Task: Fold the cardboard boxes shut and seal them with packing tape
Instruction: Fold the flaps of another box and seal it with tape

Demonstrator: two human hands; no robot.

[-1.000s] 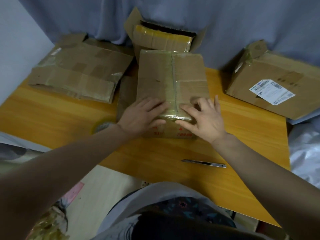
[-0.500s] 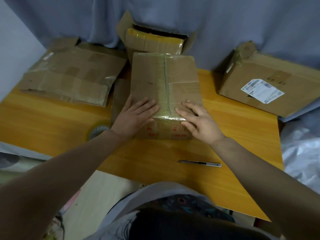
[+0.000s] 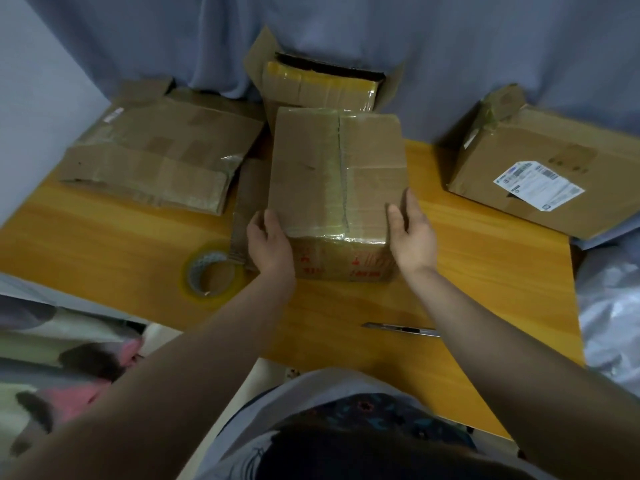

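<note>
A closed cardboard box (image 3: 311, 174) stands in the middle of the wooden table (image 3: 104, 244), with clear tape running down its top seam and over the near edge. My left hand (image 3: 268, 239) rests against the box's left near corner, its fingers down the side. At the right near corner my right hand (image 3: 412, 230) lies flat against the side, thumb at the top edge. A roll of clear packing tape (image 3: 211, 275) lies flat on the table, just left of my left wrist.
A utility knife (image 3: 398, 329) lies near the table's front edge under my right forearm. A flattened box (image 3: 156, 157) lies at the back left, an open box (image 3: 318, 84) behind the middle one, and a labelled box (image 3: 554, 161) at the right. Crumpled plastic (image 3: 613, 306) sits off the right edge.
Both hands have slid off the top of the box near the seam and moved outward to its left and right sides. The tape roll, hidden before by my left arm, now shows.
</note>
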